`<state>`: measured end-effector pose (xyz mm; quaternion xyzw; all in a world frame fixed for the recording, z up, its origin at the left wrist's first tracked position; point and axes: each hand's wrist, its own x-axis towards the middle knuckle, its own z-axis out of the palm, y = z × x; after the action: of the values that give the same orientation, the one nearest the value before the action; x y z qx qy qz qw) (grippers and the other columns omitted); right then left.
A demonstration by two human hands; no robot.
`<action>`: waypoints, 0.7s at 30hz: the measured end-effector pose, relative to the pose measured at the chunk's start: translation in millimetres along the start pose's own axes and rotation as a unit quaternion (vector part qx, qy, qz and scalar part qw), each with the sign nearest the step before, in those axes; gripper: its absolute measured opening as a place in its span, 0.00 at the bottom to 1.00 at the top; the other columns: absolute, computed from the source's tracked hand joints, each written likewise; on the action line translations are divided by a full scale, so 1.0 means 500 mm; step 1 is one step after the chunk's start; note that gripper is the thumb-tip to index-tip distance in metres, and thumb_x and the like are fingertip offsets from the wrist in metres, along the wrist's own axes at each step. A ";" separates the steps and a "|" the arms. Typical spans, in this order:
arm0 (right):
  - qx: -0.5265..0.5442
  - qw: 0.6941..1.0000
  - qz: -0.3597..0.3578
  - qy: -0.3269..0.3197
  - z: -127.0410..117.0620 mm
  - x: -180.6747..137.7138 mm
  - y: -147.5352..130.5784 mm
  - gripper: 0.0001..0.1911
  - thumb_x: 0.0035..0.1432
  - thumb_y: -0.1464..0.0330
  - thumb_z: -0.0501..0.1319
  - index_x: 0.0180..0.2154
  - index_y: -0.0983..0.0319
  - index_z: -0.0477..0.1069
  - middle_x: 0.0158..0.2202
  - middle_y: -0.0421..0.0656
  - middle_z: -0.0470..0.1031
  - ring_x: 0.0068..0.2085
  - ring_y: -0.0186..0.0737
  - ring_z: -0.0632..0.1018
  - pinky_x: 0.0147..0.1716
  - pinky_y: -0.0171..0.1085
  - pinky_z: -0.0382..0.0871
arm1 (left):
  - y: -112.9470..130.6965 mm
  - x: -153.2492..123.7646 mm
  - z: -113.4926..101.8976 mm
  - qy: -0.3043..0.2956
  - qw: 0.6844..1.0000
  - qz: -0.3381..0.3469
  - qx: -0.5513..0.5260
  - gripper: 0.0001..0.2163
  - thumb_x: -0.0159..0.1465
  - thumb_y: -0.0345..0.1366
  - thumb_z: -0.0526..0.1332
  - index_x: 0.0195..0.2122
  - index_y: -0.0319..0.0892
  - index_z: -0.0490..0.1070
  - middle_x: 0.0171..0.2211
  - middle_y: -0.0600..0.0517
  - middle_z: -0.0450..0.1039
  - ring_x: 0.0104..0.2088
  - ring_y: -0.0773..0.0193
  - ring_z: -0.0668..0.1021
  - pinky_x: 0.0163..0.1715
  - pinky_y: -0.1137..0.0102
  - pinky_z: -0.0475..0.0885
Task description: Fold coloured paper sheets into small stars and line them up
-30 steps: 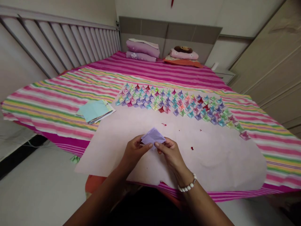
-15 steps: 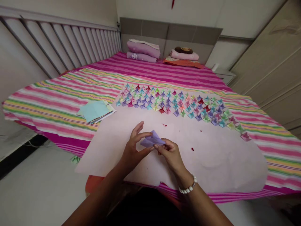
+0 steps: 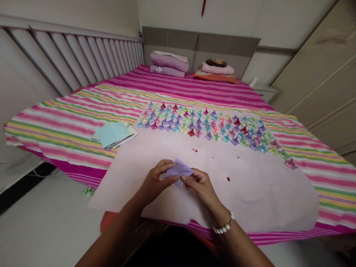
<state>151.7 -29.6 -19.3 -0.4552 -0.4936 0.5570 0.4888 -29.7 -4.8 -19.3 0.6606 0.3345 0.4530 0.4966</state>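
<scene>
Lilac paper point(image 3: 179, 170) (fingers point(image 3: 164, 163) on both edges)

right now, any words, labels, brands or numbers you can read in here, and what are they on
No text can be read anywhere in this view.
The purple paper pinched between the left hand and the right hand is plain.
The stack of paper sheets and the folded paper shapes show no print.
The red hanging on the far wall is too small and cut off to tell if it bears a sign.
</scene>
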 end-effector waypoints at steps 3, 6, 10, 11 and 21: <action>-0.002 1.000 0.005 0.005 0.002 0.000 0.000 0.14 0.45 0.61 0.70 0.23 0.63 0.71 0.16 0.36 0.68 0.20 0.30 0.67 0.22 0.31 0.58 | 0.003 0.000 0.004 -0.002 1.000 0.002 -0.014 0.13 0.59 0.35 0.65 0.45 0.45 0.75 0.44 0.47 0.70 0.48 0.58 0.73 0.48 0.62 0.69; 0.005 1.000 0.008 0.002 0.002 -0.001 0.002 0.12 0.46 0.61 0.69 0.24 0.63 0.72 0.16 0.36 0.68 0.20 0.30 0.66 0.23 0.32 0.58 | 0.007 0.000 0.010 -0.004 1.000 -0.001 -0.020 0.10 0.60 0.33 0.63 0.43 0.46 0.77 0.43 0.48 0.70 0.47 0.59 0.73 0.46 0.64 0.69; 0.021 1.000 0.010 -0.008 0.000 -0.001 0.001 0.10 0.46 0.62 0.67 0.26 0.62 0.73 0.16 0.36 0.68 0.20 0.31 0.67 0.24 0.33 0.60 | 0.015 -0.002 0.013 -0.025 1.000 -0.002 -0.016 0.10 0.62 0.30 0.59 0.39 0.47 0.79 0.46 0.47 0.68 0.46 0.60 0.74 0.43 0.67 0.70; 0.026 1.000 0.011 -0.006 0.000 -0.001 0.002 0.09 0.46 0.63 0.67 0.25 0.62 0.73 0.16 0.36 0.68 0.20 0.31 0.67 0.24 0.33 0.60 | 0.017 -0.002 0.013 -0.028 0.999 0.003 -0.015 0.10 0.62 0.29 0.59 0.39 0.47 0.79 0.46 0.47 0.68 0.46 0.60 0.74 0.43 0.67 0.70; 0.190 0.980 0.055 -0.026 0.004 -0.004 0.005 0.06 0.44 0.70 0.64 0.29 0.63 0.75 0.21 0.38 0.71 0.24 0.32 0.70 0.27 0.32 0.62 | 0.025 -0.007 0.016 -0.022 0.995 0.051 0.085 0.16 0.62 0.24 0.53 0.41 0.46 0.78 0.48 0.46 0.65 0.49 0.60 0.72 0.48 0.63 0.69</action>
<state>149.6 -31.9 -21.5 -0.3657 -0.3653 0.6787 0.5217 -23.6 -14.3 -9.2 0.7263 0.3265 0.4331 0.4224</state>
